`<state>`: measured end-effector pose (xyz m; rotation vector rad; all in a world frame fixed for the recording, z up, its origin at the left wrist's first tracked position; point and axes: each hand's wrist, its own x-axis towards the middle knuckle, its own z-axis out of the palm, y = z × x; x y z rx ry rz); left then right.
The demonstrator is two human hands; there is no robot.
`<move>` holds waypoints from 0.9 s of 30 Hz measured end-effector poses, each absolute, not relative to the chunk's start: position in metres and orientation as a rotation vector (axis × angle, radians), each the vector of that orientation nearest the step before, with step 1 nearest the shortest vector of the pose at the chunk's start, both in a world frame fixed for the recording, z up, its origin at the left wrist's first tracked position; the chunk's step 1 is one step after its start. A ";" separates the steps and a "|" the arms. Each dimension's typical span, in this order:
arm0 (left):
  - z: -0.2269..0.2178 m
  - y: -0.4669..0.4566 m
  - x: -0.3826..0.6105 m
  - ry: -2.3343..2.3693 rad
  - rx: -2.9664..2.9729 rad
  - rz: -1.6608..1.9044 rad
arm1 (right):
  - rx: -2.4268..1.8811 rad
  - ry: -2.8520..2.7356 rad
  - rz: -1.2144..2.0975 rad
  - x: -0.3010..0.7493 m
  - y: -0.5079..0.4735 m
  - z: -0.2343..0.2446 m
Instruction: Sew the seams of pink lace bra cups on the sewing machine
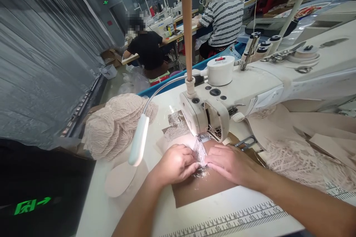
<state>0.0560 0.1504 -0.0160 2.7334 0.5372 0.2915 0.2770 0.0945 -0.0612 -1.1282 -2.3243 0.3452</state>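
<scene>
My left hand (pixel 175 163) and my right hand (pixel 230 161) rest side by side on the table in front of a white sewing machine (pixel 244 89). Both have their fingers curled and pinched on a small piece of pale lace fabric (pixel 200 152) that stands up between them, just under the machine's needle head (pixel 207 120). Under the hands lies a brown mat (pixel 194 189). The needle itself is hidden by the head and the lace.
A heap of beige lace pieces (pixel 116 126) lies at the left, a gooseneck lamp (pixel 139 140) in front of it. More lace and beige cut pieces (pixel 300 152) lie right. A printed ruler (pixel 236 220) runs along the table's front edge. Two people sit at machines behind.
</scene>
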 end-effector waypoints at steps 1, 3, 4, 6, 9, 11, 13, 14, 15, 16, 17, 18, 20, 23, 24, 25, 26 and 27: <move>-0.016 0.150 0.056 0.552 2.722 0.288 | -1.130 -2.340 0.339 0.278 0.094 -0.061; -0.016 0.148 0.058 0.618 2.719 0.282 | -1.153 -2.379 0.314 0.280 0.094 -0.059; -0.017 0.147 0.059 0.659 2.732 0.281 | -1.162 -2.402 0.299 0.280 0.094 -0.057; -0.020 0.145 0.062 0.747 2.791 0.278 | -1.164 -2.435 0.278 0.281 0.093 -0.054; -0.025 0.143 0.066 0.802 2.907 0.260 | -1.140 -2.446 0.290 0.281 0.092 -0.049; -0.028 0.142 0.067 0.784 2.935 0.267 | -1.131 -2.447 0.294 0.281 0.092 -0.047; -0.029 0.143 0.067 0.731 2.933 0.282 | -1.125 -2.452 0.292 0.281 0.091 -0.046; -0.029 0.143 0.067 0.703 2.929 0.284 | -1.124 -2.454 0.295 0.281 0.091 -0.045; -0.029 0.143 0.066 0.682 2.924 0.277 | -1.126 -2.456 0.303 0.282 0.090 -0.045; -0.028 0.143 0.066 0.675 2.921 0.262 | -1.129 -2.455 0.312 0.282 0.090 -0.045; -0.028 0.143 0.066 0.679 2.919 0.245 | -1.133 -2.455 0.325 0.282 0.090 -0.045; -0.028 0.143 0.066 0.692 2.917 0.229 | -1.137 -2.454 0.336 0.282 0.090 -0.045; -0.028 0.142 0.066 0.719 2.915 0.199 | -1.146 -2.447 0.350 0.282 0.091 -0.045; -0.028 0.141 0.067 0.737 2.915 0.183 | -1.158 -2.424 0.339 0.281 0.091 -0.047; -0.028 0.141 0.067 0.739 2.913 0.186 | -1.162 -2.411 0.331 0.281 0.091 -0.048; -0.028 0.141 0.066 0.739 2.911 0.188 | -1.169 -2.397 0.324 0.281 0.092 -0.049; -0.028 0.141 0.066 0.736 2.909 0.194 | -1.181 -2.380 0.315 0.281 0.092 -0.050; -0.029 0.141 0.066 0.731 2.907 0.199 | -1.198 -2.360 0.304 0.280 0.093 -0.051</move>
